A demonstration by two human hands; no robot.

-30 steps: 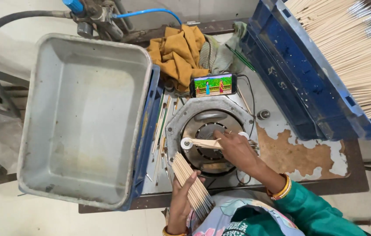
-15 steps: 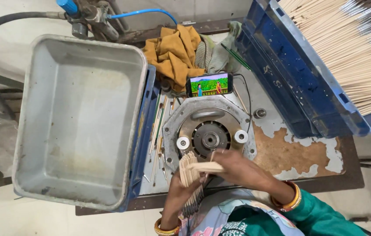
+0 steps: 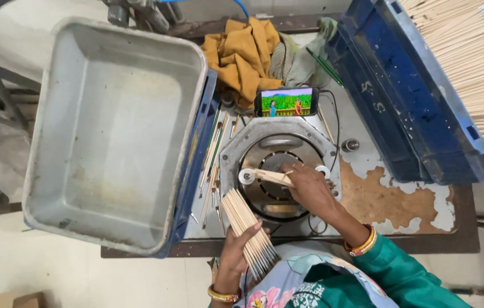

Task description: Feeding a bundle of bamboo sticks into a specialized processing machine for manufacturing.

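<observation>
My right hand [image 3: 306, 191] pinches a few sticks [image 3: 273, 177] lying from 9 to 3 o'clock across the round machine [image 3: 279, 171], while my left hand [image 3: 236, 251], at 7 o'clock from it, grips the stick bundle [image 3: 247, 228] pointing 11 o'clock.

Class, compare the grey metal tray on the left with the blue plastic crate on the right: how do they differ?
The grey metal tray holds nothing visible; the blue plastic crate is packed with pale thin sticks. The tray has plain, dull, rounded walls, while the crate has ribbed, angular blue walls. The tray is fully in view; the crate is cut off by the picture's edge. Both are open-topped containers flanking the round metal machine.
</observation>
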